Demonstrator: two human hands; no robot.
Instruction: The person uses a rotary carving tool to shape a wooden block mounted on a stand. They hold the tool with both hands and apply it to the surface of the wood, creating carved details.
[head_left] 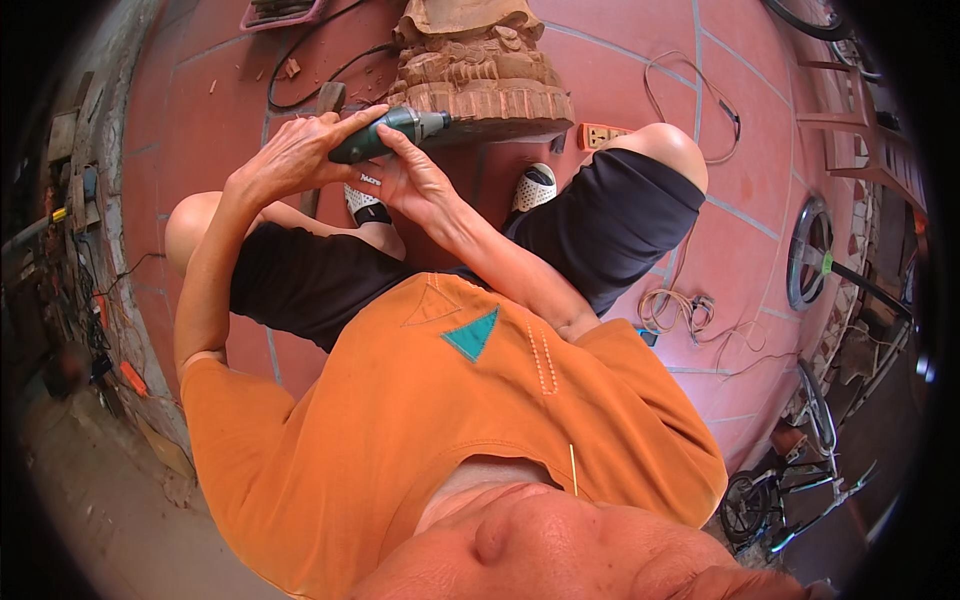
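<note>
Red-tiled floor (750, 180), close quarters

Nearest, the person's left hand (305, 150) grips the rear of a green power tool (358, 148); the right hand (425, 185) grasps it too, thumb on the body, nearer the nose. Its long axis runs from the person's left to right, the nose at the base of a carved wooden block (468, 62) just beyond. Whether they touch, I can't tell from where I stand. Farther off are an orange power strip (603, 135) and a reddish plastic chair (880, 160).
</note>
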